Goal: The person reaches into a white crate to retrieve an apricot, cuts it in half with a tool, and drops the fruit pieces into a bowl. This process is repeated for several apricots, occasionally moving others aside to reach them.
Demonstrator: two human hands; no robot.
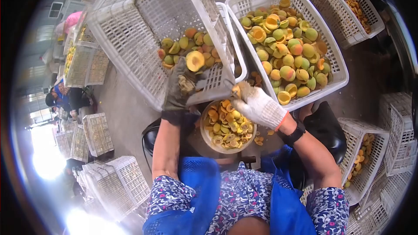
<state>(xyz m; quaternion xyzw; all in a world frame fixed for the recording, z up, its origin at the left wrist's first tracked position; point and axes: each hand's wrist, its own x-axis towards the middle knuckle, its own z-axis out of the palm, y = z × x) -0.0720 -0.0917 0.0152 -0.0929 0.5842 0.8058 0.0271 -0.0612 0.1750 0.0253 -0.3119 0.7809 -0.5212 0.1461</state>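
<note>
Tilted crate (130, 39) and full crate (340, 67) hem the front — free room only above the bowl (203, 133).

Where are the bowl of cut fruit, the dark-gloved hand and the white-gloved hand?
bowl (205, 137): head view, on its lower left rim.
left hand (177, 90): head view, middle of the dark glove.
right hand (260, 106): head view, back of the white glove.

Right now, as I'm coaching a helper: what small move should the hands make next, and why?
Probably drop the small orange piece pinched by the right hand into the bowl: the piece sits just above the rim, and the bowl already holds similar cut fruit bits. The left hand rests at the tilted crate.
</note>
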